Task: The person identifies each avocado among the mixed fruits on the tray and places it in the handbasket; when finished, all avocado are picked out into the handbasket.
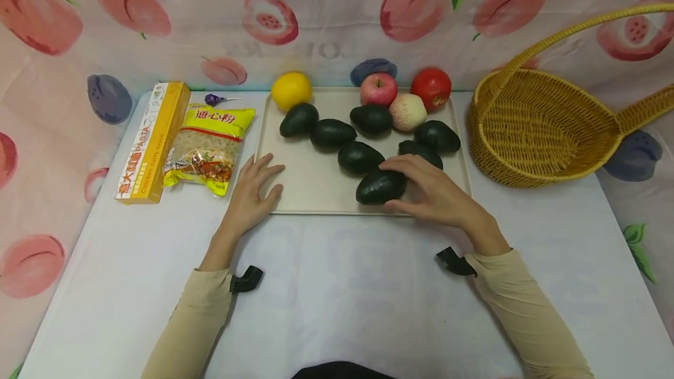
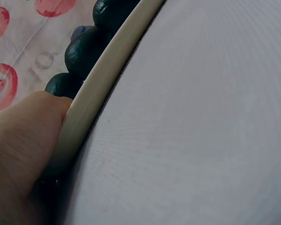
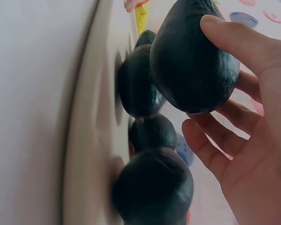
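Fruit-print cloth [image 1: 326,22] backs a white desk [image 1: 337,274], where the right hand [image 1: 439,195] holds an avocado [image 1: 381,186] between thumb and fingers over the tray's [image 1: 310,195] front part, its top cropped in the right wrist view. That hand partly hides another avocado [image 1: 421,151]; the basket's [image 1: 505,162] handle [image 1: 645,111] leaves the frame. At the tray's left edge, the left hand [image 1: 253,192] spreads its fingers, mostly unseen in the left wrist view.
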